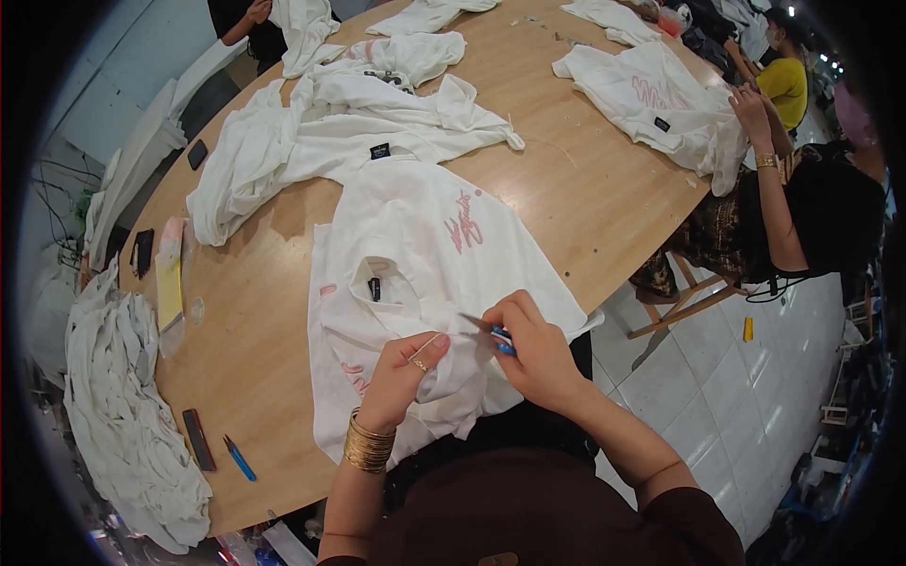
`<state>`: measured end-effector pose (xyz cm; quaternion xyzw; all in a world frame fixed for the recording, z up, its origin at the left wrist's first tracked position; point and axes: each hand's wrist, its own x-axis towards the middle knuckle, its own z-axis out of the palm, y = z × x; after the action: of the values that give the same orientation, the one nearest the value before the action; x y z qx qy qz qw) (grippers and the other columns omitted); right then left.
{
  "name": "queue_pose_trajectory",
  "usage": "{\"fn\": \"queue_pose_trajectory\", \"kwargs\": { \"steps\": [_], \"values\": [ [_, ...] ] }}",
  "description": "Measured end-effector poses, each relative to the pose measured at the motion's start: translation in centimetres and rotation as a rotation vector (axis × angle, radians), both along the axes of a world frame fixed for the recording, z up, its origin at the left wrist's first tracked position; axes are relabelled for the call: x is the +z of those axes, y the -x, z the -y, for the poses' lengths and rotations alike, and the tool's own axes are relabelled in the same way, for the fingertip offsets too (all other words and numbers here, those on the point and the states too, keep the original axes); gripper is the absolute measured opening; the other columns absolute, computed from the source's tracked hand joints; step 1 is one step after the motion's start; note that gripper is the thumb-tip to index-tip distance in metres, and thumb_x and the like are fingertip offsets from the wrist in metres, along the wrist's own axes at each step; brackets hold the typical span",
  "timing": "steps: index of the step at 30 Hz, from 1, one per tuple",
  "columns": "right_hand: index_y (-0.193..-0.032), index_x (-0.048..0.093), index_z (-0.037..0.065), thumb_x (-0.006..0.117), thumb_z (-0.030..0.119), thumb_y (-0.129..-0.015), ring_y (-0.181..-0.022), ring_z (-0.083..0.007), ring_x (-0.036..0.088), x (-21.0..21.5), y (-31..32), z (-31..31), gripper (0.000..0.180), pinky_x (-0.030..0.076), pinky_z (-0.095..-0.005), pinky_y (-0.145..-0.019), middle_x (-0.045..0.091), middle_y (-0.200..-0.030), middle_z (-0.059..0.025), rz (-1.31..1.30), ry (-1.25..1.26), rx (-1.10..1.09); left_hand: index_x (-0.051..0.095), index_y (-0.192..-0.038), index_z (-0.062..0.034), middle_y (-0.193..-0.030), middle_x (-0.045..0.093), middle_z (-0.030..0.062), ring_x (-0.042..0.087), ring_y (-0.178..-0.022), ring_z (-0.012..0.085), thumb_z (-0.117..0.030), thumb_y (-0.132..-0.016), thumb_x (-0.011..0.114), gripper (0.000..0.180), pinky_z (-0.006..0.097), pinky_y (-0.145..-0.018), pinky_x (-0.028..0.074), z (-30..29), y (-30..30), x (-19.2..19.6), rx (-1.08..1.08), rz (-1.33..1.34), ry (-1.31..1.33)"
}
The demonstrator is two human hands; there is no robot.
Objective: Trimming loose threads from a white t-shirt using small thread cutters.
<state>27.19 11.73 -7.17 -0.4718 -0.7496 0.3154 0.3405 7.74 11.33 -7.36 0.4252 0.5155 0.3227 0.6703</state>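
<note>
A white shirt (514, 255) with pink script embroidery lies at the table's near edge, partly bunched. Its collar opening, with a small dark label inside, faces up left of centre. My left hand (404, 377) is closed, thumb and fingers pinching a fold of this shirt; a thin white strand shows by the fingertips. In my closed right hand (543, 357) are blue-handled thread snips (502, 341), their blades pointing left over the shirt, close to my left fingertips. Whether the blades touch the strand or cloth I cannot tell.
More white shirts (387, 113) lie across the wooden table (255, 349). A pile of white garments (113, 406) hangs over the left edge, near blue tweezers (240, 458) and a dark narrow case (199, 440). At right, a co-worker's hands (752, 115) handle another shirt.
</note>
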Motion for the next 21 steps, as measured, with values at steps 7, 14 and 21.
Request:
{"fn": "queue_pose_trajectory", "kwargs": {
  "steps": [7,14,21],
  "values": [
    [-0.094,0.050,0.002,0.061,-0.001,-0.071,-0.069,-0.0271,0.058,0.08,0.22,0.22,0.025,0.048,-0.0343,-0.054,0.047,-0.092,-0.0082,0.015,-0.033,0.007,0.064,-0.094,0.0022,-0.075,0.051,-0.0088,0.038,-0.070,0.0016,-0.018,-0.089,0.055,0.023,0.018,-0.064,0.033,0.00,-0.06,0.24,0.019,-0.020,0.016],
    [-0.094,0.050,0.002,0.060,0.000,-0.074,-0.068,-0.0269,0.057,0.03,0.30,-0.05,0.023,0.048,-0.0342,-0.053,0.047,-0.092,-0.0088,0.019,-0.044,-0.072,0.064,-0.094,0.0019,-0.076,0.052,-0.0084,0.039,-0.070,0.0013,-0.018,-0.089,0.055,0.023,0.018,-0.064,0.033,0.03,0.11,-0.22,0.031,0.022,0.012],
    [-0.095,0.050,0.002,0.059,-0.001,-0.074,-0.069,-0.0275,0.057,0.57,0.24,-0.01,0.023,0.048,-0.0342,-0.054,0.046,-0.092,-0.0100,-0.008,-0.018,0.063,0.063,-0.089,0.0012,-0.070,0.047,-0.0097,0.035,-0.064,0.0005,-0.020,-0.090,0.054,0.024,0.018,-0.057,0.030,0.30,-0.43,0.24,0.028,-0.007,-0.030]
  ]
}}
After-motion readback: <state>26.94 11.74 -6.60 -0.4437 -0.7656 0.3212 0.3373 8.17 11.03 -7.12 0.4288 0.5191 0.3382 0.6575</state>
